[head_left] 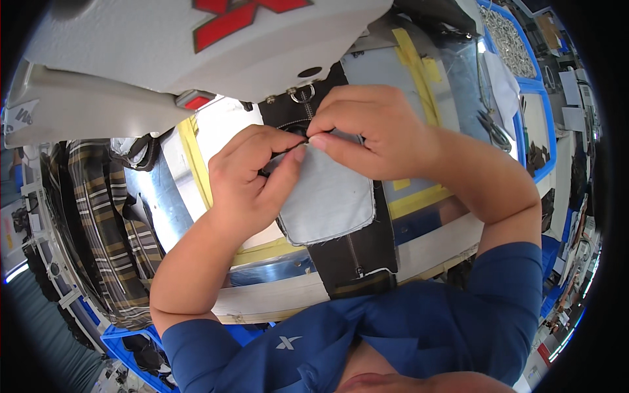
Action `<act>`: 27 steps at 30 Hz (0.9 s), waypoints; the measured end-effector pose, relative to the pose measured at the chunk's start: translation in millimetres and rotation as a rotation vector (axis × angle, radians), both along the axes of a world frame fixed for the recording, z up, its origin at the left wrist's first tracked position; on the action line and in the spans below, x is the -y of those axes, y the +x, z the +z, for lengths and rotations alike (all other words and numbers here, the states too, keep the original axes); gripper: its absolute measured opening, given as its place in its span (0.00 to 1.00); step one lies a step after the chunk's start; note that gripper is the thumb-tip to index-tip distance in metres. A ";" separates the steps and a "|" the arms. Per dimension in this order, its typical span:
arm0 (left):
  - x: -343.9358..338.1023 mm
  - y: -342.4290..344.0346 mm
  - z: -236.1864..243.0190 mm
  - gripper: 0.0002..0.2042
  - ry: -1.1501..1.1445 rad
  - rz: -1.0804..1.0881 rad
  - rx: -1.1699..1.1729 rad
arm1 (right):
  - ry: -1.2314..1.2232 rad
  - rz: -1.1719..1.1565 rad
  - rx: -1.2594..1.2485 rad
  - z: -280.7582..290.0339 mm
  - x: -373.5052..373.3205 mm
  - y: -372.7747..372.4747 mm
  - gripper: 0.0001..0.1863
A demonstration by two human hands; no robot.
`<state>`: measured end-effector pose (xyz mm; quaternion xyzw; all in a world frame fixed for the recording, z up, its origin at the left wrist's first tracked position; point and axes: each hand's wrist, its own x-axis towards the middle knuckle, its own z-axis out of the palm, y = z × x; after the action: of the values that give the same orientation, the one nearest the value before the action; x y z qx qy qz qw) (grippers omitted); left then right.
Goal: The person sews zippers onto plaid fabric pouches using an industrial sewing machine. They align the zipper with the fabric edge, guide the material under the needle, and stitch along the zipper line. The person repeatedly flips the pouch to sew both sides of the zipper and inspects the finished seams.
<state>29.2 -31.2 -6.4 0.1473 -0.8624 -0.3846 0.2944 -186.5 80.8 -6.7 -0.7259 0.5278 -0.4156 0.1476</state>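
Two hands (244, 173) (388, 134) apparently on one pale panel (329, 196)

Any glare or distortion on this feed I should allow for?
Head view: glare on the shiny metal plate at left; the bench's front edge bows; corners are black; the left hand, right hand and pale panel look fairly sharp.

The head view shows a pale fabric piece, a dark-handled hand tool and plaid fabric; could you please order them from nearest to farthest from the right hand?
1. Pale fabric piece: at the right hand's fingertips, extending below.
2. Dark-handled hand tool: off to the right.
3. Plaid fabric: far left, beyond the left hand.
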 end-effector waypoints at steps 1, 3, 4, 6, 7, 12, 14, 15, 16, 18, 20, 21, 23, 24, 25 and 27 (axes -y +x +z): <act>0.8 0.0 -0.1 0.06 0.001 -0.002 0.001 | -0.010 0.003 0.005 -0.1 0.6 -0.1 0.05; 0.9 -0.1 -0.4 0.06 0.004 0.012 0.014 | -0.033 0.008 0.014 -0.1 1.6 0.0 0.05; 0.3 -0.1 -0.5 0.05 0.007 0.028 0.026 | -0.041 -0.008 0.008 -0.5 1.9 0.3 0.05; -0.5 -0.7 0.6 0.05 0.005 0.084 0.066 | -0.059 -0.041 -0.005 -1.2 3.3 1.2 0.04; -1.0 -1.6 1.8 0.05 -0.001 0.124 0.094 | -0.061 -0.069 -0.030 -1.7 4.2 1.3 0.04; 8.9 -10.2 -2.3 0.10 -0.021 0.302 0.146 | 0.016 -0.196 -0.135 -1.9 10.8 2.5 0.03; 16.6 -15.1 -1.2 0.12 0.104 0.372 0.262 | 0.030 -0.219 -0.148 -10.3 17.5 -4.2 0.05; 18.7 -19.6 13.3 0.15 0.216 0.422 0.451 | 0.040 -0.234 -0.153 -11.7 21.9 -7.4 0.07; 24.5 -21.3 12.7 0.15 0.206 0.394 0.442 | 0.124 -0.241 -0.121 -9.0 26.2 -10.2 0.06; 39.2 -25.6 11.6 0.16 0.183 0.334 0.424 | 0.291 -0.258 -0.059 2.6 36.1 -14.5 0.09; 45.0 -29.1 13.7 0.22 0.161 0.311 0.519 | 0.313 -0.288 -0.083 2.6 42.5 -19.1 0.11; 50.7 -27.1 4.2 0.24 0.108 0.317 0.558 | 0.322 -0.301 -0.094 1.2 45.7 -20.9 0.11; 56.1 -24.3 -6.6 0.27 0.051 0.302 0.565 | 0.247 -0.325 -0.161 -4.0 49.0 -22.6 0.12; 56.9 -24.5 -7.7 0.26 0.040 0.292 0.587 | 0.217 -0.342 -0.193 -7.2 47.8 -22.6 0.13; 58.3 -25.5 -8.1 0.26 0.029 0.283 0.609 | 0.236 -0.336 -0.189 -7.8 47.3 -23.5 0.13; 58.6 -26.3 -9.4 0.25 0.010 0.280 0.625 | 0.280 -0.319 -0.188 -3.4 49.0 -27.0 0.14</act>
<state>2.9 -89.8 -15.8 0.3764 -0.8804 -0.2810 0.0653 -213.5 31.9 -10.1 -0.6413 0.6998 -0.2869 0.1295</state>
